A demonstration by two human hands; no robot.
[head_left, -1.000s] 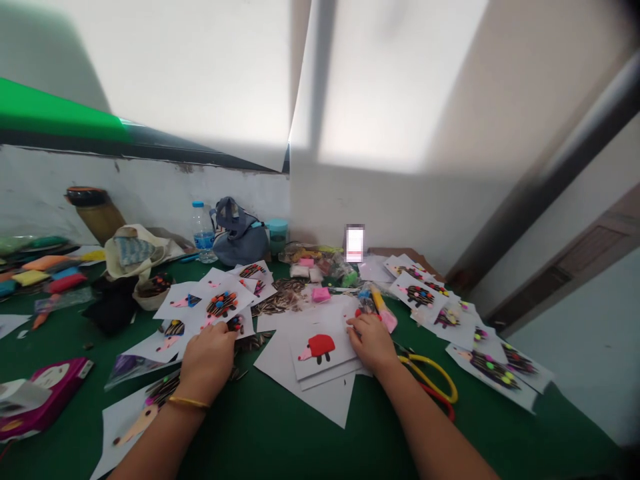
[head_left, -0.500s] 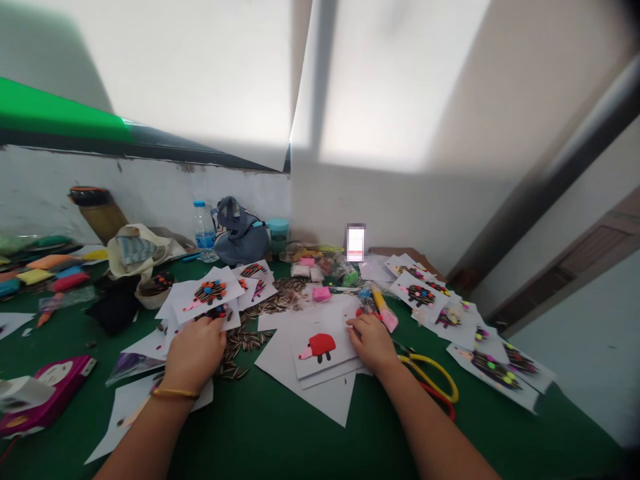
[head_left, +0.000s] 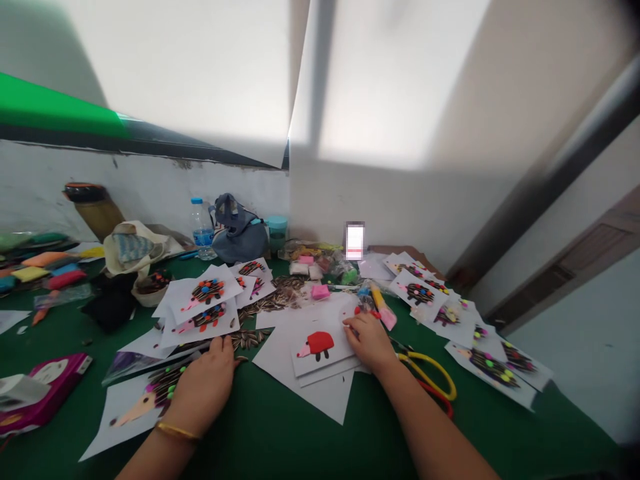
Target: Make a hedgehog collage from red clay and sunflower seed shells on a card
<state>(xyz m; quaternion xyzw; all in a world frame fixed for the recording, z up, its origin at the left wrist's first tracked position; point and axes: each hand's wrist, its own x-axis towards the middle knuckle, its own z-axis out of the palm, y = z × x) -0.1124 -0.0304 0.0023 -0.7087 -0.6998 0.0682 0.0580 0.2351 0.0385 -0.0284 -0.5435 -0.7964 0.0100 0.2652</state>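
My left hand [head_left: 207, 380] is over the sunflower seeds [head_left: 246, 339] near the left paper cards, its fingers bent and close together; anything in them is hidden. Just left of it lies a card with a large seed-spined hedgehog [head_left: 133, 410]. My right hand [head_left: 367, 339] rests at the right edge of a white card, fingers curled onto it. That card bears a red hedgehog shape [head_left: 321, 343] with a pink face and dark feet, on top of other white sheets [head_left: 320, 399].
Yellow-and-red scissors [head_left: 430, 373] lie right of my right forearm. Finished hedgehog cards [head_left: 487, 367] spread along the right. Behind stand a water bottle [head_left: 203, 230], a blue-grey bag [head_left: 240, 230] and a phone [head_left: 355, 241]. A magenta box [head_left: 50, 393] sits at left.
My left hand has moved down, nearer to me, from the stacked cards to the lower seeds, uncovering the second hedgehog card. My right hand stays at the red hedgehog card.
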